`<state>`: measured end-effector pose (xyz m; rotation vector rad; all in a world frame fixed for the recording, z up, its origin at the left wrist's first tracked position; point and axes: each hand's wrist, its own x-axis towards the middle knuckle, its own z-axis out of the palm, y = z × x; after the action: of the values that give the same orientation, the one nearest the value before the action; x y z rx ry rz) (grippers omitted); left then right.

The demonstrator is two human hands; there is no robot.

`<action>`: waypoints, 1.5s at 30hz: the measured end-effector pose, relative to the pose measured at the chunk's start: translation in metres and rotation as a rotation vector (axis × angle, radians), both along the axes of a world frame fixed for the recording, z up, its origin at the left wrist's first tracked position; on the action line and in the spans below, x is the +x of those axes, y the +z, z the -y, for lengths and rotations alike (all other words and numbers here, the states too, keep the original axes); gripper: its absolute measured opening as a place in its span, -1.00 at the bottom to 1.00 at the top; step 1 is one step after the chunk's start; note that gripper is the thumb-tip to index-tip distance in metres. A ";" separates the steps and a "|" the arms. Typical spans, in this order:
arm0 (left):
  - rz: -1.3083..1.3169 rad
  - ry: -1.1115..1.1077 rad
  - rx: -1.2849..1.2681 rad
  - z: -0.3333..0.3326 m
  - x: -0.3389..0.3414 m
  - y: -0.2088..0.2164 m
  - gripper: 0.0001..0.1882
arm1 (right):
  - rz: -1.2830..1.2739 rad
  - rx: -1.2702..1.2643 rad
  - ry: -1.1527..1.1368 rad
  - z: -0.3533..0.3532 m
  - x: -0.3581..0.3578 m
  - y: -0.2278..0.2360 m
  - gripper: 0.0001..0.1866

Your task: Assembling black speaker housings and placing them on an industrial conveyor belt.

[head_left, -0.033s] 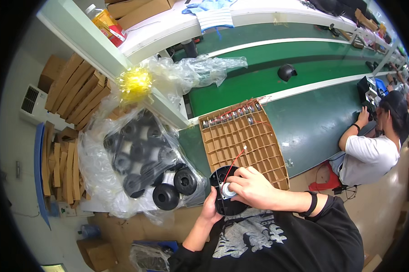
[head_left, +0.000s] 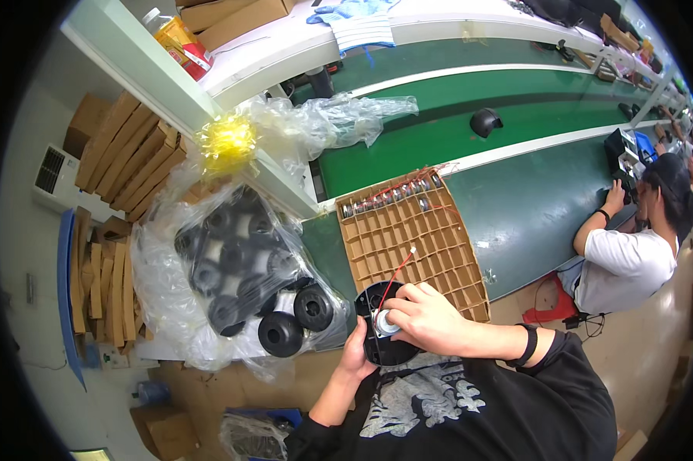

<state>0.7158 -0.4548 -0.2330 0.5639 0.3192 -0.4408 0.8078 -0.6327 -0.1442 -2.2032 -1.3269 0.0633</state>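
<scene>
My left hand [head_left: 355,352] is closed on the rim of a black round plastic housing [head_left: 391,351], held in front of my chest with its inner side up. In it sits a small round silver speaker [head_left: 384,323], pinched and pressed by the curled fingers of my right hand [head_left: 424,316], which partly cover it. A thin red wire [head_left: 397,273] runs from the speaker to a white connector [head_left: 413,250] over a cardboard divider tray [head_left: 408,238]. More speakers [head_left: 388,197] fill the tray's far row.
On the left, clear plastic bags [head_left: 162,284] wrap several black round housings [head_left: 280,334]. Beyond the green bench [head_left: 523,207] runs a green conveyor belt [head_left: 431,115] carrying a black domed part [head_left: 485,123]. A co-worker [head_left: 631,246] sits at the right. Folded cardboard [head_left: 131,154] stands far left.
</scene>
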 end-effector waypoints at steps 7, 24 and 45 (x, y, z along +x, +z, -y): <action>-0.021 -0.030 -0.019 -0.002 0.009 0.001 -0.35 | 0.034 0.077 -0.015 0.001 0.007 0.009 -0.68; 0.006 -0.148 -0.032 -0.009 0.045 -0.009 -0.32 | -1.129 -0.065 -0.127 0.030 0.092 -0.059 -0.59; -0.214 0.088 2.324 -0.169 -0.040 -0.070 -0.55 | -1.329 1.396 -1.105 0.206 0.453 -0.336 -0.67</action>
<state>0.6757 -0.2862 -0.3031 2.7410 1.0173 0.1977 1.2605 -0.8388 -0.4797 -0.8697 0.5953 0.0993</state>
